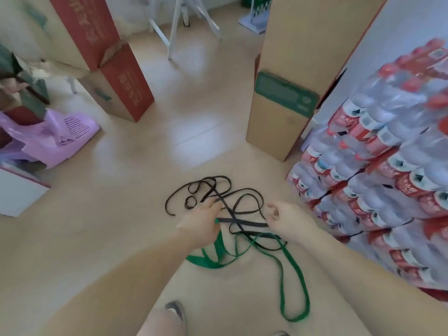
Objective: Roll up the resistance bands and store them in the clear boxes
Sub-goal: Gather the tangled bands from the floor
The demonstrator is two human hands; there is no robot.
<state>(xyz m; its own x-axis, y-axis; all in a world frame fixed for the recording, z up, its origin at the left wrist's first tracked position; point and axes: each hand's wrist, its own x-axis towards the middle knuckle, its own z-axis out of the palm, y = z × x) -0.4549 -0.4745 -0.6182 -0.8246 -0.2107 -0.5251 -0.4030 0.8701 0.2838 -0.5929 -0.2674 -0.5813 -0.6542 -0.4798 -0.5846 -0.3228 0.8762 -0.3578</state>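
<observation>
Bottle packs [388, 166] stack at my right. On the floor [121, 238] black bands [242, 221] lie tangled over a green band [206, 260]. My left hand [203, 221] and right hand [283, 217] each grip one black strip, taut between them.

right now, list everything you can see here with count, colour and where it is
black bands: several, tangled, black, floor centre
green bands: one or two, green, floor near the feet
red-printed carton: one, brown and red, back left
green-labelled carton: one, brown, right of centre
bottled water packs: a stack, clear with red labels, right
plastic item: one, purple, left
stand: one, white, back
shoe: one clearly seen, grey, bottom edge
left hand: grips a black band
right hand: fingers curled at that band's other end, grip unclear
</observation>
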